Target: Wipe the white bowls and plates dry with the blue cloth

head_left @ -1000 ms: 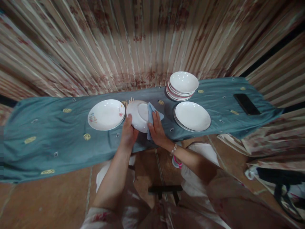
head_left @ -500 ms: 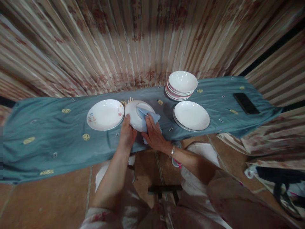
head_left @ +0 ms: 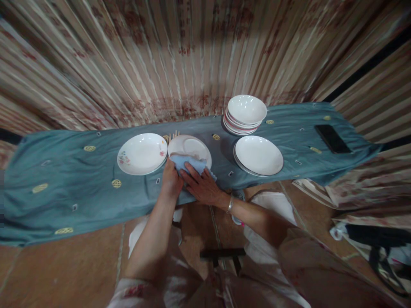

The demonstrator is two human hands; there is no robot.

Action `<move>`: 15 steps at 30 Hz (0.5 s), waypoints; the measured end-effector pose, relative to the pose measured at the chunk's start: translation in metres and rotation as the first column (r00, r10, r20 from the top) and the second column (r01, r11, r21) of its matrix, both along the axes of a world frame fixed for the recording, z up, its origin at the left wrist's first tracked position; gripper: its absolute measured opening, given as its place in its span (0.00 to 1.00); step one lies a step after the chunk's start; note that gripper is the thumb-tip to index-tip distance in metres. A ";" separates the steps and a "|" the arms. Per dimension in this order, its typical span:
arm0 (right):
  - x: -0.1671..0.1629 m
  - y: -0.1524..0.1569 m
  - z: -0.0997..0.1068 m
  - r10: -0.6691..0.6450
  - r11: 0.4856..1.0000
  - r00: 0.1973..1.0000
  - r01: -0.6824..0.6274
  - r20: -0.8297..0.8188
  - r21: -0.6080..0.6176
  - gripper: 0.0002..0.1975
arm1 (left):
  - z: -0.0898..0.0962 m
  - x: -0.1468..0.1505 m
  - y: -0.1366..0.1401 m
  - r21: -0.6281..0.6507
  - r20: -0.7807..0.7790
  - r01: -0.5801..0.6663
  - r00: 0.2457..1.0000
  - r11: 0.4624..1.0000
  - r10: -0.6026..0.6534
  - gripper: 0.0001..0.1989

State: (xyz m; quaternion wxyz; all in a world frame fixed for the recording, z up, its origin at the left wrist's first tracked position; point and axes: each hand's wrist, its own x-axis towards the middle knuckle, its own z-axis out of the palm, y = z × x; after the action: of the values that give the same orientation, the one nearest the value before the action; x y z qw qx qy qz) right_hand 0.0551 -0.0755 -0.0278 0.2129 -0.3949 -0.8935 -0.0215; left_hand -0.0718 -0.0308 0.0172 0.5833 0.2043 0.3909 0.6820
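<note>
A white plate (head_left: 205, 150), its underside with the foot ring facing up, is tilted above the table. My left hand (head_left: 172, 179) is closed on its near left edge. Against the plate's lower part, my right hand (head_left: 204, 186) presses a light blue cloth (head_left: 183, 161), fingers bent over it. The cloth covers the near rim of the plate and reaches my left thumb. Just left of it lies a white plate with small painted flowers (head_left: 143, 154) at its rim, face up on the table.
On the teal tablecloth (head_left: 80, 171), white plates (head_left: 259, 155) are stacked at right, with a stack of bowls (head_left: 246, 110) behind them. A dark phone (head_left: 332, 139) lies far right. Thin sticks (head_left: 174, 135) show behind the held plate. A pleated curtain (head_left: 192, 55) hangs behind.
My right hand has slid the cloth leftward and nearer across the plate's underside, toward my left thumb, uncovering the foot ring. My left hand keeps its grip in nearly the same place.
</note>
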 end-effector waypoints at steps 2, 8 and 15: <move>-0.001 0.001 0.001 0.000 1.000 1.000 -0.001 0.005 0.016 0.26 | 0.001 0.000 0.001 -0.017 -0.014 -0.006 1.000 1.000 0.006 0.08; -0.001 0.006 0.015 0.023 0.999 1.000 -0.023 0.006 -0.038 0.27 | 0.010 0.001 0.002 -0.137 0.014 -0.022 1.000 0.990 0.024 0.15; -0.004 0.016 0.044 0.100 0.987 0.995 -0.096 0.025 -0.131 0.25 | 0.018 0.005 -0.003 -0.152 0.036 0.023 0.999 0.988 -0.018 0.25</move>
State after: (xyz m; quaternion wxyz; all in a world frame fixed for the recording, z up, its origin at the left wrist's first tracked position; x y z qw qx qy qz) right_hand 0.0506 -0.0591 0.0163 0.1737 -0.3630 -0.9146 0.0409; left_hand -0.0671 -0.0339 0.0350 0.6109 0.1511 0.4297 0.6475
